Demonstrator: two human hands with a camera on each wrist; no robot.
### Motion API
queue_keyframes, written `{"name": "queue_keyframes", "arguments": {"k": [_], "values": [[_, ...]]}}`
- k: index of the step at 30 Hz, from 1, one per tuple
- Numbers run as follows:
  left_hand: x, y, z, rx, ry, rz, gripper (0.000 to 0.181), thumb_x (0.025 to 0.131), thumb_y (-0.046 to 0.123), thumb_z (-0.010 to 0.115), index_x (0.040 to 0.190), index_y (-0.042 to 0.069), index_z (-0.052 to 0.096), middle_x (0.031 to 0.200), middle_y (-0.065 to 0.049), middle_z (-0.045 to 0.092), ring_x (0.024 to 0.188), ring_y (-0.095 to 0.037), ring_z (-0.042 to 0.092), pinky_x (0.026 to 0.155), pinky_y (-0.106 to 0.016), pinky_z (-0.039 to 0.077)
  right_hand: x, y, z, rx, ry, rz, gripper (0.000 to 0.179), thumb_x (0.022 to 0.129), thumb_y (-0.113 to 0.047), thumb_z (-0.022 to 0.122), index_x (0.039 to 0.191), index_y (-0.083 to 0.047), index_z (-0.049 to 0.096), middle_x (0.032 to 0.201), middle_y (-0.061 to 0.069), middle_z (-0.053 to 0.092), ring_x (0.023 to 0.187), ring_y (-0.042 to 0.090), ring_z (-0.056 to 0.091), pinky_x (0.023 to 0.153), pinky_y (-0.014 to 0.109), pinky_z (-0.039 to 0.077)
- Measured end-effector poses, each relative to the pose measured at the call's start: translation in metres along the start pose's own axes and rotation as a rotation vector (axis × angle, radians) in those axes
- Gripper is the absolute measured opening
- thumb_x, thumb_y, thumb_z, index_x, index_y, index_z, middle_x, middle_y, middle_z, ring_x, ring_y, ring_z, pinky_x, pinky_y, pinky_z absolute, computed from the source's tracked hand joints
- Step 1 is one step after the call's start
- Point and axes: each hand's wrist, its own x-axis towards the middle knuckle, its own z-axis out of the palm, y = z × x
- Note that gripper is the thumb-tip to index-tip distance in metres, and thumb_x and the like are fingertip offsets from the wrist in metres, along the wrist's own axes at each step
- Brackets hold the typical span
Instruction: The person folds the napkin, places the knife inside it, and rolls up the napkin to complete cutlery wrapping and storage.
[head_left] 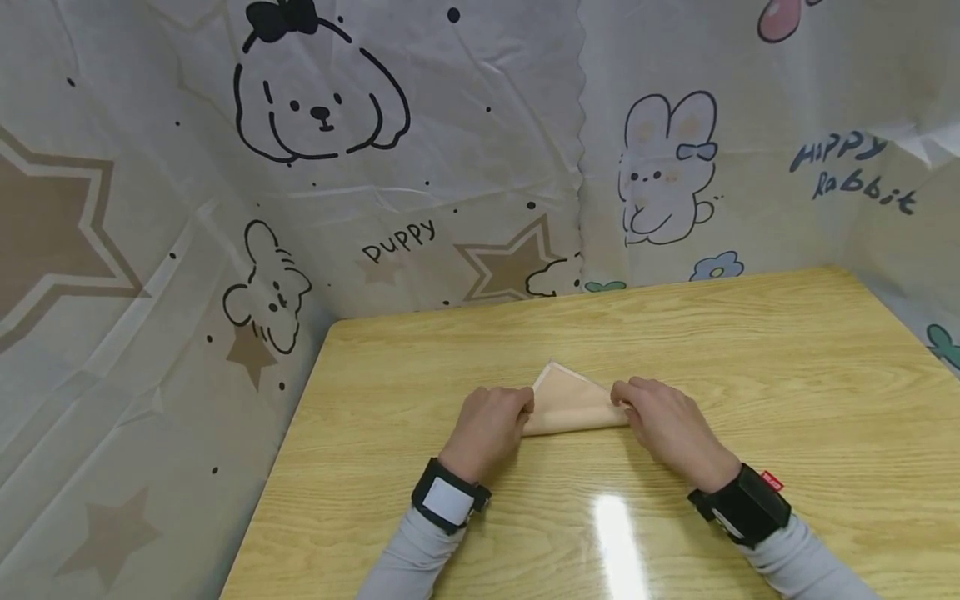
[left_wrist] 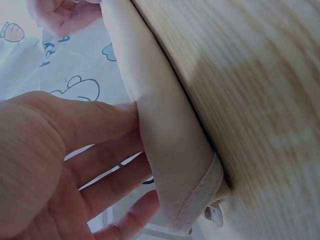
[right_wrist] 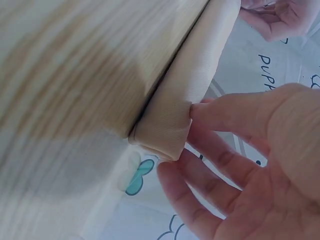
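Observation:
A beige cloth (head_left: 572, 402) lies on the wooden table, its near side rolled into a flat tube and a pointed corner still spread out on the far side. My left hand (head_left: 486, 427) pinches the left end of the roll. In the left wrist view the thumb presses on the rolled cloth (left_wrist: 170, 125), with a stitched hem and a small white tag at its end. At the opposite end, my right hand (head_left: 671, 423) pinches the roll between thumb and fingers. The right wrist view shows the thumb on the rolled cloth (right_wrist: 172, 100), close to its folded tip.
The yellowish wooden table (head_left: 420, 358) extends around the cloth on all sides. A light curtain (head_left: 480, 150) printed with cartoon animals and stars hangs behind and to the left. Glare (head_left: 618, 542) shines on the tabletop between the forearms.

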Motion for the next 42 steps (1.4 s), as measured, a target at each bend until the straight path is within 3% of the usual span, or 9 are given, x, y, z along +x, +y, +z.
{"name": "queue_keyframes", "arguments": {"k": [4,10,14,20,27,34,42], "values": [[0.001,0.001,0.001,0.005,0.013,0.003,0.020,0.086,0.013,0.067,0.067,0.020,0.065,0.060,0.009,0.057,0.051,-0.007,0.047,0.044,-0.027,0.037,-0.001,-0.001,-0.002,-0.001,-0.007,0.006,0.013,0.083,-0.003,0.071,0.083,-0.017,0.069,0.075,-0.003,0.059,0.066,0.013,0.055,0.052,0.031,0.047],[-0.001,0.006,-0.002,-0.021,-0.033,-0.003,0.021,0.081,0.015,0.065,0.062,0.018,0.059,0.060,0.007,0.051,0.052,-0.009,0.046,0.044,-0.027,0.036,-0.003,-0.003,-0.008,0.027,-0.089,0.036,0.012,0.079,-0.005,0.073,0.085,-0.015,0.069,0.078,-0.002,0.060,0.066,0.012,0.053,0.051,0.029,0.045],[-0.003,0.010,-0.002,0.017,-0.056,-0.005,0.021,0.080,0.026,0.072,0.065,0.016,0.060,0.071,0.004,0.050,0.061,-0.012,0.046,0.051,-0.030,0.041,-0.005,-0.004,-0.009,0.030,-0.123,0.021,0.018,0.075,-0.004,0.075,0.090,-0.013,0.069,0.086,0.000,0.061,0.072,0.013,0.054,0.054,0.031,0.047],[0.000,0.010,0.000,0.034,-0.068,-0.017,0.018,0.074,0.025,0.079,0.070,0.015,0.064,0.072,0.004,0.053,0.066,-0.012,0.048,0.056,-0.031,0.043,-0.002,-0.002,-0.004,0.021,-0.078,-0.031,0.017,0.074,0.001,0.075,0.088,-0.009,0.070,0.084,0.002,0.060,0.074,0.015,0.051,0.060,0.031,0.049],[0.001,0.014,0.001,0.022,-0.083,0.009,0.009,0.072,0.015,0.072,0.073,0.015,0.063,0.070,0.005,0.051,0.064,-0.011,0.047,0.054,-0.029,0.042,-0.002,-0.003,-0.005,-0.019,-0.091,-0.066,0.026,0.074,0.000,0.075,0.098,-0.009,0.071,0.085,0.004,0.065,0.074,0.018,0.058,0.058,0.034,0.051],[-0.001,0.016,-0.001,0.042,-0.067,0.051,0.005,0.073,0.015,0.070,0.076,0.013,0.069,0.073,0.003,0.051,0.065,-0.011,0.047,0.057,-0.030,0.045,-0.001,-0.004,-0.006,-0.029,-0.128,-0.081,0.032,0.075,0.001,0.072,0.105,-0.011,0.071,0.084,0.003,0.063,0.068,0.013,0.054,0.053,0.031,0.046],[-0.001,0.011,-0.001,0.024,-0.059,0.070,0.006,0.079,0.014,0.067,0.082,0.012,0.071,0.071,0.004,0.062,0.057,-0.008,0.048,0.051,-0.027,0.042,-0.001,-0.002,-0.003,-0.019,-0.134,-0.106,0.027,0.084,-0.002,0.068,0.111,-0.006,0.072,0.096,0.003,0.061,0.079,0.014,0.055,0.064,0.033,0.051]]}}
